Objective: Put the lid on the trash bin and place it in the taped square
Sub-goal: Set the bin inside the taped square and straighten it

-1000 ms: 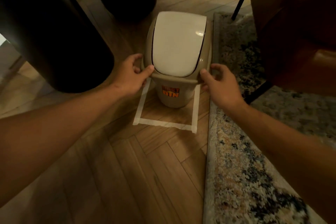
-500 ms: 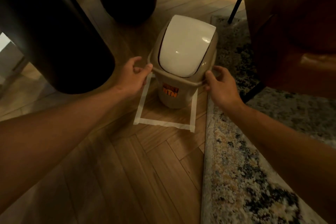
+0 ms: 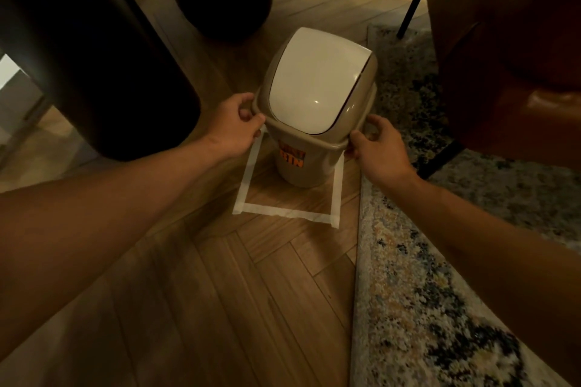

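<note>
Fingers [image 3: 251, 118] of our 2 hands are closing on the lid rim: left hand [image 3: 234, 129] at 9 o'clock, right hand [image 3: 377, 148] at 3. Since 1 second ago, the trash bin [image 3: 301, 163] is turning clockwise inside the taped square [image 3: 283, 212]; we are nearly finishing.

Lidded beige trash bin [image 3: 309, 163] stands tilted inside the taped square [image 3: 287, 213].

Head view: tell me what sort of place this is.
Probably a living room in a home. The floor is herringbone wood, a patterned rug lies at the right, and a brown leather chair on thin dark legs stands on it. A small swing-lid bin sits between both hands.
</note>
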Motion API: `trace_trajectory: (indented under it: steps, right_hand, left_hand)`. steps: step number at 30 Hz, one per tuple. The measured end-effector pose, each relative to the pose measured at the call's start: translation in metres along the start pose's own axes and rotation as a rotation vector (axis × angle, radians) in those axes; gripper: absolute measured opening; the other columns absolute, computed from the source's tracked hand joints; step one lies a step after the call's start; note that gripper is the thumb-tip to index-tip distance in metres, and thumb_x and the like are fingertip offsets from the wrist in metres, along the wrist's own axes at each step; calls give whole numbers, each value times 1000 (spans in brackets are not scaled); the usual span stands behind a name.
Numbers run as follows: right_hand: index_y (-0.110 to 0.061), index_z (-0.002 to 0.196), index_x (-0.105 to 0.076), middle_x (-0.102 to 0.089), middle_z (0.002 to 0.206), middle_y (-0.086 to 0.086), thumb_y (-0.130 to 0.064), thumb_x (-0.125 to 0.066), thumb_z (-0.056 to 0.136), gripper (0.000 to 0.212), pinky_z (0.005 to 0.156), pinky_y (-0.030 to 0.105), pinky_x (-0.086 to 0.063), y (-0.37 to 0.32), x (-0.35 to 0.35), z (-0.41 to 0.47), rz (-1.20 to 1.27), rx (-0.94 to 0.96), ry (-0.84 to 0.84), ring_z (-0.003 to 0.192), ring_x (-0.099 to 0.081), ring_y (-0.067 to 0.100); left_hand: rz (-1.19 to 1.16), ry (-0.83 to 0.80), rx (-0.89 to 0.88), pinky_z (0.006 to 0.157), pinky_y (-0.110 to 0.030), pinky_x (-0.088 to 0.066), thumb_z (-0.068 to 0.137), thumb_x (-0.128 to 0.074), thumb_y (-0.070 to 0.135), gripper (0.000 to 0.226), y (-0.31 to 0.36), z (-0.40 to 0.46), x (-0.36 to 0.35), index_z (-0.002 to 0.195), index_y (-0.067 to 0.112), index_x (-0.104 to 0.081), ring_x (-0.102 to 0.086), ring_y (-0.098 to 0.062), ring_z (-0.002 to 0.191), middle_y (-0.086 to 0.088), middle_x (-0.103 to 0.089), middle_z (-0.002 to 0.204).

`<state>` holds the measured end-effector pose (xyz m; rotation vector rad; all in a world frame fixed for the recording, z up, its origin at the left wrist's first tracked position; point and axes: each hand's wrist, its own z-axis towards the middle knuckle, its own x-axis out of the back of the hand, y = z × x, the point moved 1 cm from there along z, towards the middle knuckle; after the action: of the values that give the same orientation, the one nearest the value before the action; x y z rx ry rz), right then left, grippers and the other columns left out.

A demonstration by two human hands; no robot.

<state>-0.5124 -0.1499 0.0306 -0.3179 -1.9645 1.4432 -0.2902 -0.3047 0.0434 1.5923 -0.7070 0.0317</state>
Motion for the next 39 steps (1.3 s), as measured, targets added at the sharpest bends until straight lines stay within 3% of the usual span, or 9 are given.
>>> trace_trajectory:
  steps: [9,17,22,25,27,31,33,35,39]
  right_hand:
    - [-19,162,-45,-79,97,0,-12,-58,108,56,56,15,-56,-5,2,0,93,-31,-66,59,-74,1]
    - [-25,162,-48,-82,108,4,-16,-54,109,53,89,48,-67,-3,1,13,55,-17,-85,89,-81,30]
    - [-26,153,-60,-73,118,-21,-22,-51,102,52,107,42,-58,-8,4,10,55,64,-58,117,-72,11]
    - [-32,162,-44,-47,156,-15,-45,-56,95,69,115,22,-45,-14,5,2,42,149,-79,136,-49,0]
    - [-33,168,-28,-25,167,-16,-62,-60,91,88,111,3,-29,-17,4,-3,-45,248,-113,146,-33,-5]
    - [-31,172,-6,0,181,-1,-72,-66,88,111,129,35,-9,-22,-4,-4,-201,341,-127,167,-2,19]
    - [-26,172,-8,-11,179,-2,-68,-71,88,113,133,47,-19,-26,-10,-2,-184,376,-124,167,-10,21]
    - [-24,171,-6,-26,172,-8,-63,-76,87,116,130,46,-31,-29,-17,-1,-126,409,-152,161,-27,16]
    - [-22,168,21,-17,179,-1,-58,-83,82,140,130,50,-31,-24,-32,3,-116,364,-201,163,-25,19]
  left_hand:
    - [-8,-11,15,59,-16,-53,98,-63,6,62,-1,-21,1,153,16,-37,-71,-15,86,-3,-72,96]
    - [-43,29,-10,60,-16,-55,95,-67,6,67,-13,-38,-2,154,13,-35,-71,-11,82,-1,-72,91]
    - [98,97,-106,65,-11,-55,89,-77,20,68,-20,-40,-2,147,14,-42,-66,4,78,2,-66,91]
    - [186,134,-173,82,-16,-49,83,-80,43,87,-14,-33,1,152,19,-34,-60,-5,106,-3,-60,125]
    - [219,131,-202,103,-31,-43,77,-79,57,102,-9,-25,2,157,26,-24,-45,-19,135,-7,-38,155]
    - [240,42,-231,115,-48,-31,73,-75,68,114,3,-14,1,160,33,-9,-23,-29,151,-3,-13,168]
    - [229,-10,-263,117,-53,-34,74,-75,66,115,8,-9,-1,160,32,-7,-24,-27,151,-2,-16,167]
    - [191,-62,-276,113,-54,-41,77,-76,62,114,11,-6,-6,161,31,-5,-30,-24,149,-1,-23,164]
    - [119,-75,-278,105,-44,-51,87,-77,41,110,4,-9,-14,161,28,4,-37,-14,142,0,-30,161]
